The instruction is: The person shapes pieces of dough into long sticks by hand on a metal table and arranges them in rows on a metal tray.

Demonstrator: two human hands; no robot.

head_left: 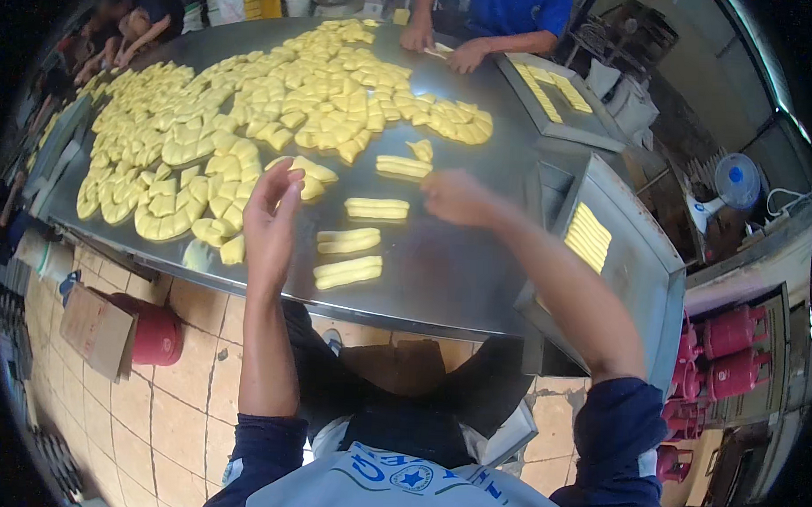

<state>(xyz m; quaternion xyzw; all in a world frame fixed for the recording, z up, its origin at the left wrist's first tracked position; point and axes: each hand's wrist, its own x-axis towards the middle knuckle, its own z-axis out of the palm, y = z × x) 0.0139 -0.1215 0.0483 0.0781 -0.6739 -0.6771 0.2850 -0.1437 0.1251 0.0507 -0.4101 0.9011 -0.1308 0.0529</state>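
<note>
Pale yellow shaped dough pieces lie in a short column on the steel table before me, with the nearest dough strip (348,272) close to the table's front edge. Beyond it come another dough strip (348,241), a paired dough piece (376,209) and a farther dough piece (403,167). My left hand (274,204) is raised over the table beside the dough pile, its thumb and fingers apart and nothing visible in it. By the right end of the farthest piece, my right hand (457,197) is blurred by motion. Its fingers are not clear. A small dough scrap (420,149) lies just beyond.
A large pile of cut dough (187,125) spreads over the left and far parts of the steel table (450,282). To my right a metal tray (634,252) holds dough strips; another tray (554,125) lies farther back. A co-worker's hands (453,54) handle dough across the table.
</note>
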